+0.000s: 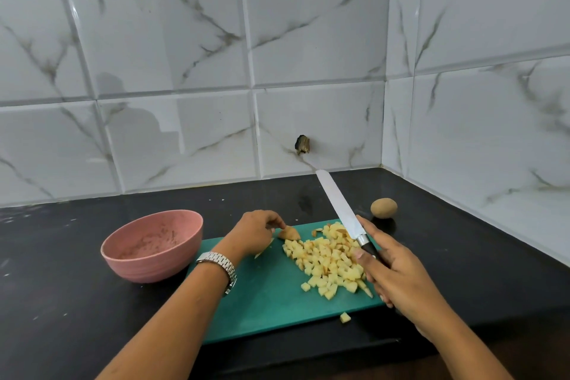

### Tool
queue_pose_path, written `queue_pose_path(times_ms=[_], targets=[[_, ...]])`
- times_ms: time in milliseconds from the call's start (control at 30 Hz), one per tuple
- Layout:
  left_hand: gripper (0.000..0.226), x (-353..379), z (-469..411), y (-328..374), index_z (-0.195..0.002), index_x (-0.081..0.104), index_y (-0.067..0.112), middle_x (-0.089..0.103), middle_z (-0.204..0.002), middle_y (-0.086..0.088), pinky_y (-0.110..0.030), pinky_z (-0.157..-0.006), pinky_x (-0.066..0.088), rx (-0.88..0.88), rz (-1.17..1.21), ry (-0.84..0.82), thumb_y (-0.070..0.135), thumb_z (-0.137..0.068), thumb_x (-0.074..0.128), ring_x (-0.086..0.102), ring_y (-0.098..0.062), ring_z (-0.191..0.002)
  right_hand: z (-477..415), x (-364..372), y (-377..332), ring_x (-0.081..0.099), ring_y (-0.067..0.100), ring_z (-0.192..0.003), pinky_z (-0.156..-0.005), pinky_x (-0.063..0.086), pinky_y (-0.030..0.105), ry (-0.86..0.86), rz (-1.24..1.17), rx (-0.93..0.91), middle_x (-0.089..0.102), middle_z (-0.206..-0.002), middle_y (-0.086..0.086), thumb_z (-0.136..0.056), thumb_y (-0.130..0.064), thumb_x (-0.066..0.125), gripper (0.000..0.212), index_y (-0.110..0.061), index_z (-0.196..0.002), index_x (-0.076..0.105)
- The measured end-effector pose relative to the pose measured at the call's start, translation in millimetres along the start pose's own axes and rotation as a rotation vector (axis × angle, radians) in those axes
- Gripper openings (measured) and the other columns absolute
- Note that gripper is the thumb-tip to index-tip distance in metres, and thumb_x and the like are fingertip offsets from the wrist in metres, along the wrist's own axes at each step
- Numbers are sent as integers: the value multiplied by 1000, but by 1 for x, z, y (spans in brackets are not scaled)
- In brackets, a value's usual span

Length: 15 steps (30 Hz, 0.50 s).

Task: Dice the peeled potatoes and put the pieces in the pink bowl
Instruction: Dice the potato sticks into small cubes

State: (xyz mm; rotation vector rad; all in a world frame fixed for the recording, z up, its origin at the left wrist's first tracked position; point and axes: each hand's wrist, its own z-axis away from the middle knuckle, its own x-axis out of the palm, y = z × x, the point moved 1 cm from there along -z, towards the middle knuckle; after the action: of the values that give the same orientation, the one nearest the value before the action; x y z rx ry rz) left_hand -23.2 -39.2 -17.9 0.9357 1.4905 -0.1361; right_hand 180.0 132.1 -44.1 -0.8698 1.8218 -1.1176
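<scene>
Diced potato (328, 262) lies between hands: left (254, 233) pinching potato chunk (289, 233), right (390, 268) gripping knife (342, 208).

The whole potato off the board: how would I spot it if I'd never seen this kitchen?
Start at the black countertop where the two tiled walls meet in a corner. Beyond the far right end of the green cutting board, the whole potato sits alone on the counter. It is round, brown and uncut, unlike the pale diced potato pieces heaped on the board.
</scene>
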Motion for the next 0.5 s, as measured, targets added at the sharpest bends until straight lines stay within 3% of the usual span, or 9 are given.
queue_pose_path(times_ms=[100, 200, 333, 500], targets=[[42, 3, 9, 1, -129, 56, 28, 48, -139, 1, -30, -111, 29, 99, -106, -89, 3, -96, 45, 40, -17, -131, 4, -3, -10, 62, -4, -73, -64, 45, 8, -104, 147, -37, 66, -88, -10, -72, -37, 83, 86, -49, -144, 38], [55, 9, 12, -4, -137, 44, 40, 36, -145, 1, -35, -115, 15, 145, -232, -183, 4, -96, 40, 28, -20, -136, 10, -3, -14, 62, -3, -85, -75, 41, 7, -261, 289, -38, 69, -84, -12, -64, -38, 91, 108, -58, -144, 22], [50, 12, 14, -12, -140, 37, 42, 41, -138, 0, -42, -112, 26, 102, -305, -181, 14, -99, 38, 35, -24, -128, 12, -1, -15, 55, -3, -101, -86, 37, 10, -360, 438, -20, 66, -94, -22, -63, -47, 89, 114, -66, -143, 10], [40, 6, 21, -16, -137, 42, 35, 48, -135, -2, -40, -110, 31, 53, -328, -127, 23, -99, 42, 41, -24, -127, 18, 2, -21, 61, 5, -92, -74, 46, 11, -343, 500, 5, 63, -101, -10, -68, -45, 87, 107, -67, -143, 12]])
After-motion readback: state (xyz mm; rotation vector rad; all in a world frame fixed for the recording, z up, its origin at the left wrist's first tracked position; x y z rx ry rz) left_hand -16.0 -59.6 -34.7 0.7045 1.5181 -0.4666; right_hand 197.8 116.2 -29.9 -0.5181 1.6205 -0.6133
